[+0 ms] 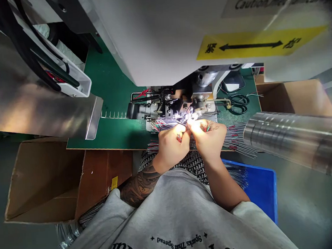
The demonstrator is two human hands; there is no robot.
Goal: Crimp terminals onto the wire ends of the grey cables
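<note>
Both hands meet at the lit front of a metal machine head (181, 100). My left hand (172, 145) is closed, its thumb and fingers pinched on thin wires with red ends. Beside it, my right hand (209, 136) is closed too, with red, green and white wire ends showing between its fingers. The fingertips nearly touch under the bright light, and the exact point of grip is too small to make out. A bundle of grey wires with red ends (238, 139) lies at the table edge to the right, and more wires (153, 145) lie left of my hands.
A green table (111, 135) carries the machine, whose white housing (158, 32) hangs overhead. Black-handled scissors (240, 104) lie right of the head. A metal cylinder (295, 140) juts in from the right. Cardboard boxes (42, 178) and a blue bin (262, 193) sit below.
</note>
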